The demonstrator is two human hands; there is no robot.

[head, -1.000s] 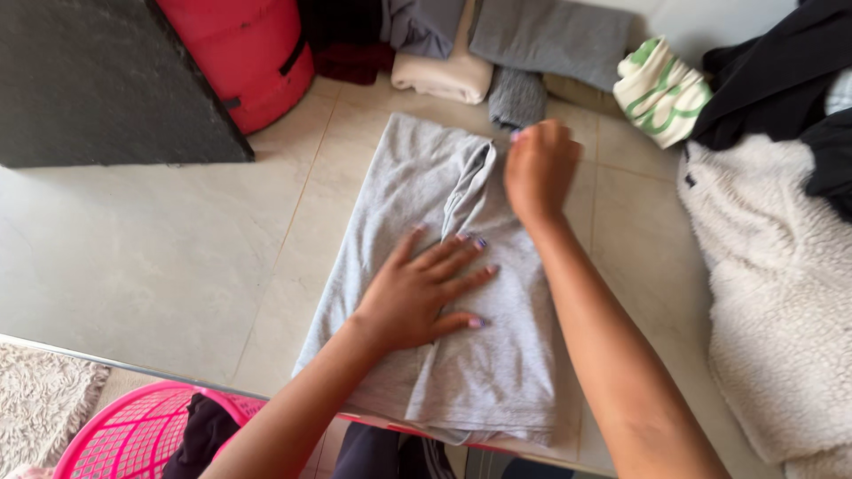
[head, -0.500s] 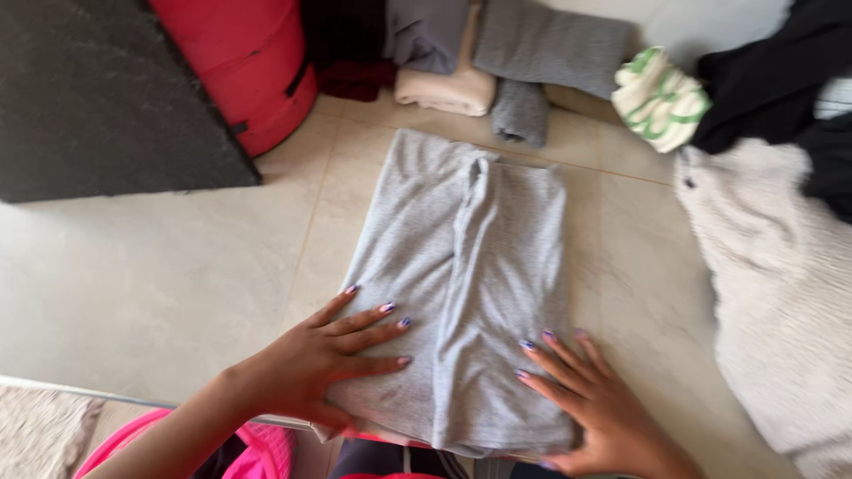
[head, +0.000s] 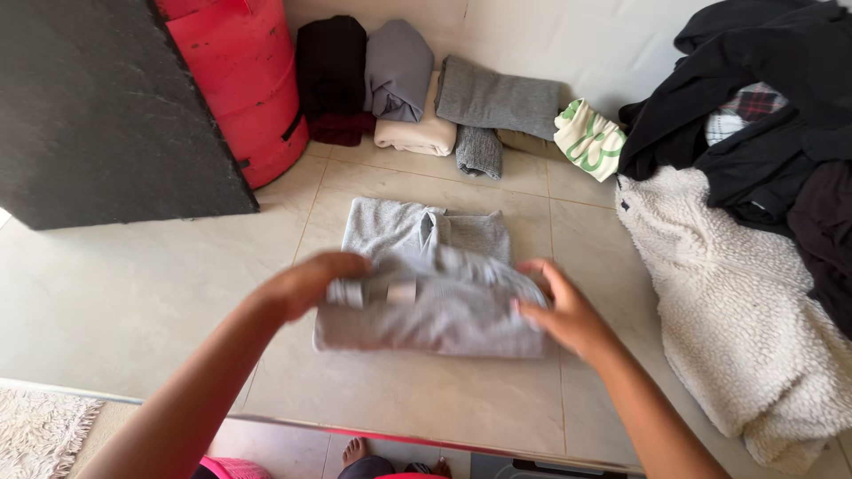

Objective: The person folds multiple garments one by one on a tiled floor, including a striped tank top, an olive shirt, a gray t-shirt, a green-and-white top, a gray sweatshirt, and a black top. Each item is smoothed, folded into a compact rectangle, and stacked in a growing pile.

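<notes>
I'm gripping a grey garment (head: pixel 435 297) with both hands on the tiled floor (head: pixel 133 302), right in front of me. My left hand (head: pixel 306 282) is pinching the left end of the folded-over grey layer, fingers curled around the edge, thumb hidden under the cloth. My right hand (head: pixel 564 310) is holding the right end of the same fold, fingers closed on the fabric edge. The garment is lying doubled over, its lower part stacked on the upper part, and a collar-like bit is showing at the top middle. It's resting flat on the tile, apart from everything else. Behind it, against the wall, folded clothes are sitting in a row: a dark maroon piece (head: pixel 330 75), a grey-lilac piece (head: pixel 399 66), a cream piece (head: pixel 417 135), a darker grey piece (head: pixel 497 102) and a white-and-green piece (head: pixel 587 137). A red cylinder (head: pixel 257 98) is standing at the left, beside a dark slab (head: pixel 106 106). To my right a fluffy cream fleece (head: pixel 737 310) is lying near the garment, with a heap of black clothes (head: pixel 754 89) on its far end. A shaggy rug (head: pixel 40 430) is showing at the lower left.
</notes>
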